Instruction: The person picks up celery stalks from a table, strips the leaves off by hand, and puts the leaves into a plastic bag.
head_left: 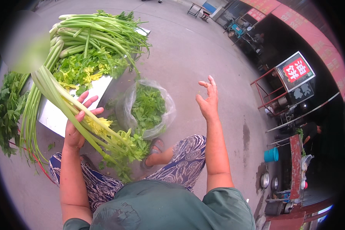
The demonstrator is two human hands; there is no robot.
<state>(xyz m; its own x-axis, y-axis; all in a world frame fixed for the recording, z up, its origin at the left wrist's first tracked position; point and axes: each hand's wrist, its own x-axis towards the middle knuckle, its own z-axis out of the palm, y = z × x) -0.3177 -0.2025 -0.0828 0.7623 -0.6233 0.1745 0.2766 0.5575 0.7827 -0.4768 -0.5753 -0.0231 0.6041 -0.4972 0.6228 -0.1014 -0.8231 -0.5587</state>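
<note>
My left hand [74, 135] holds a bunch of celery [60, 99], its pale stalks lying between the thumb and the loosely spread fingers. The bunch slants from upper left down to its leafy yellow-green tops [126, 146] above my lap. Raised to the right over the pavement, my right hand [210, 102] has its fingers apart and nothing in it. A clear plastic bag [170, 110] of green leaves [148, 107] stands between the hands, a little beyond my feet. A heap of celery [94, 37] covers much of a metal-topped table [53, 116] at upper left.
Loose celery leaves [86, 64] lie on the table. Leafy tops [7, 115] hang over its left side. At right are a red-framed stand [264, 92] with a sign, a turquoise bucket [271, 155], metal bowls [265, 180] and a person [310, 132] in the shade.
</note>
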